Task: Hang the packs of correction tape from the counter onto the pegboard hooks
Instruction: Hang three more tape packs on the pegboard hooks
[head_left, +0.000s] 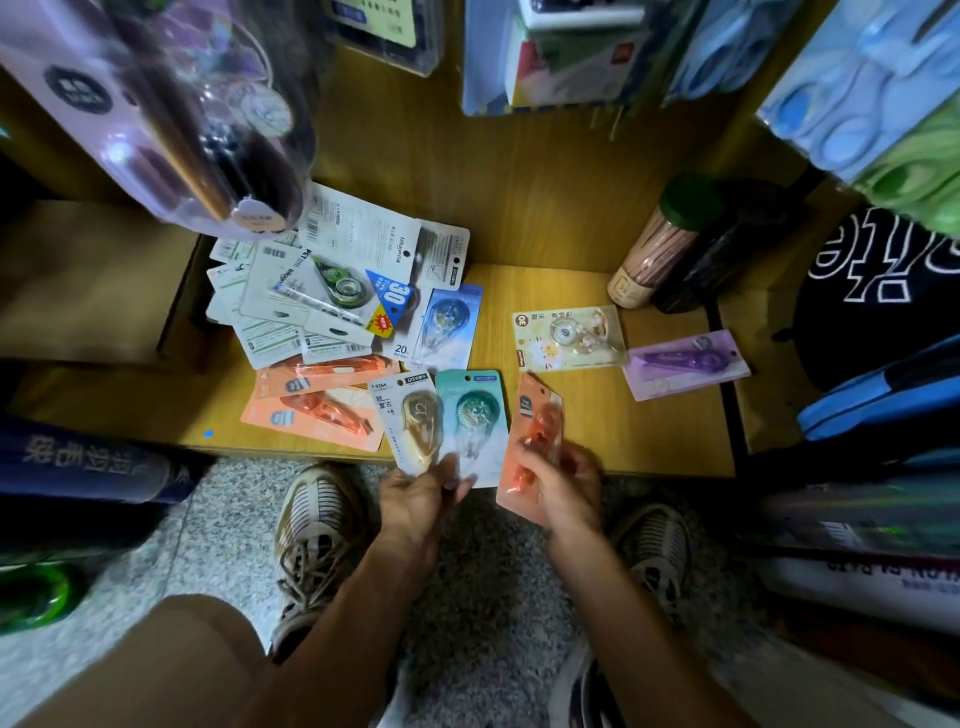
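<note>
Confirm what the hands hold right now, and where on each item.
Left hand pinches two packs by their bottom edges: a beige pack and a teal pack. Right hand grips an orange pack around its lower half.

Illumination was dim and warm; wide-angle distortion bent the edges; hanging packs (171, 104) at top were blurred; the counter (571, 291) centre stayed sharpest.

Three orange packs (532, 431), one purple pack (685, 364), two hands (415, 499)
</note>
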